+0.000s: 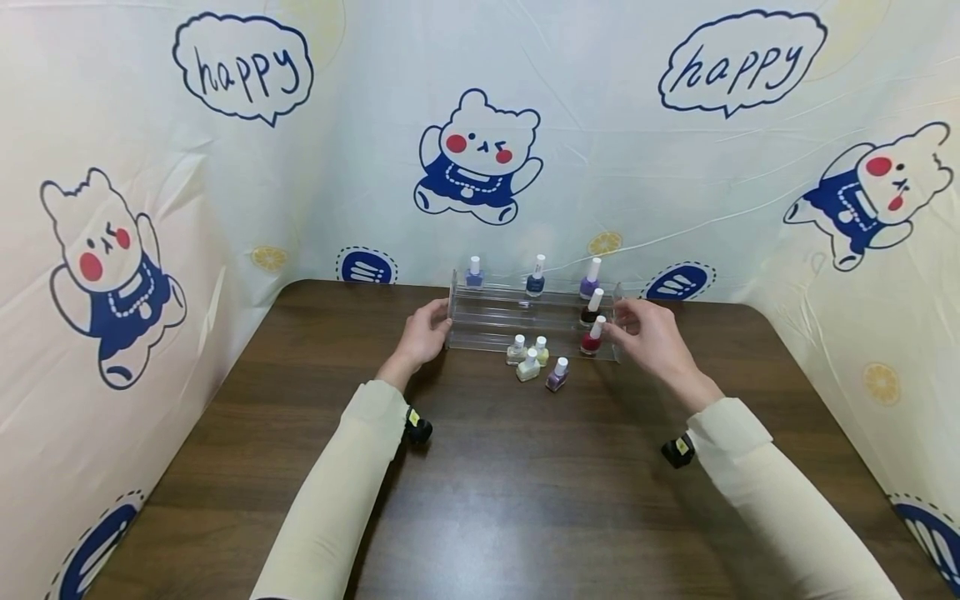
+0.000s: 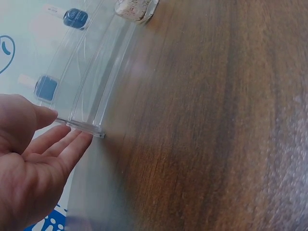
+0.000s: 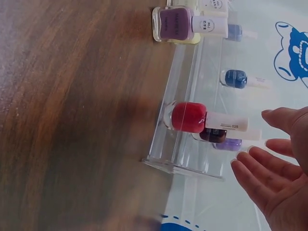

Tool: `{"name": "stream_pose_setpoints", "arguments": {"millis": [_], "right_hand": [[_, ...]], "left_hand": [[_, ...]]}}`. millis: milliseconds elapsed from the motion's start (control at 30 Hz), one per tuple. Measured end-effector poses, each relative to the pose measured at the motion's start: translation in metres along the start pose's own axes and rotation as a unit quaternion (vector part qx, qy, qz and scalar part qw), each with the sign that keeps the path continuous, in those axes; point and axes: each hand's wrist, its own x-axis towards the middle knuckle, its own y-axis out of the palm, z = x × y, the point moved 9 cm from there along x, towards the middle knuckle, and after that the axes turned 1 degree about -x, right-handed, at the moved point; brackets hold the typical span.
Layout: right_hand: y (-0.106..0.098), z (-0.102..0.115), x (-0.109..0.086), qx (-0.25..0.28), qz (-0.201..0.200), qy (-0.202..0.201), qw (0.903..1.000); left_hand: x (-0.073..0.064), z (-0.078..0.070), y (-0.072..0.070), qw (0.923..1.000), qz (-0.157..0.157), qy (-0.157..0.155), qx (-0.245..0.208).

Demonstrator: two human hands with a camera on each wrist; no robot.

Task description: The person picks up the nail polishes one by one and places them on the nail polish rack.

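Observation:
A clear acrylic stepped rack stands at the back of the table. My left hand is at its left end; in the left wrist view the fingertips touch the end panel. My right hand is by the right end, fingers spread and apart from the bottles in the right wrist view. Closest to it are a red nail polish bottle, a dark one and a purple one, lined up on separate steps. A blue bottle and a light blue bottle stand on the top step.
Before the rack, several polish bottles stand on the brown table: a clear one, a yellowish one, a whitish glitter one and a purple one. A printed cloth rises behind the table.

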Motion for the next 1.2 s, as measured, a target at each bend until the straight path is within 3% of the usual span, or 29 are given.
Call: {"name": "stream_pose_setpoints", "arguments": {"millis": [367,1200], "right_hand": [[0.003,0.007,-0.005,0.001,0.009,-0.014,0.9999],[0.043,0.030,-0.004,0.070,0.093,-0.057,0.9915]], "left_hand": [[-0.001,0.000,0.000,1.0000,0.002,-0.001,0.003],[0.000,0.001,-0.001,1.0000,0.003,-0.005,0.000]]}}
